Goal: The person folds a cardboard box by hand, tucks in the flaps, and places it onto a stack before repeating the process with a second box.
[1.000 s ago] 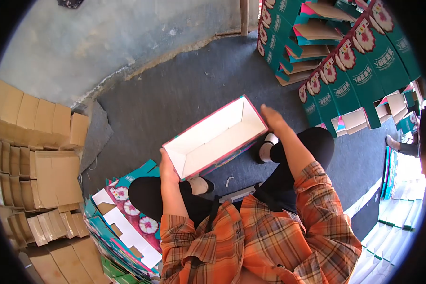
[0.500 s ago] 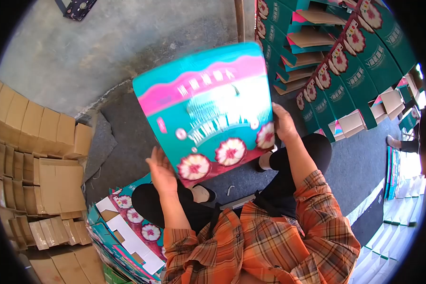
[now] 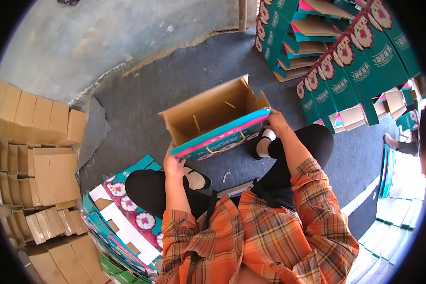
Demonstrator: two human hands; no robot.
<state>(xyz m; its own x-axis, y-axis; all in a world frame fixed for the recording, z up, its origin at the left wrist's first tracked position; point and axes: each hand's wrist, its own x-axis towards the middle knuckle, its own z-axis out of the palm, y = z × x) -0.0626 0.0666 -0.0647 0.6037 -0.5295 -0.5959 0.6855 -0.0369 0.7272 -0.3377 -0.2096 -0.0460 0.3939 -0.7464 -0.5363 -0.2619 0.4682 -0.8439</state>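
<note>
Holding: one printed carton, open brown interior up, clamped at its ends between left hand and right hand, above the knees. Flat printed blanks beneath left grip. Risk: end-only hold, carton may buckle or slip

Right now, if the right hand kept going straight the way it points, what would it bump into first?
The right hand already touches the open box at its end; pushing on, it would press into that box, though depth is hard to judge.
</note>
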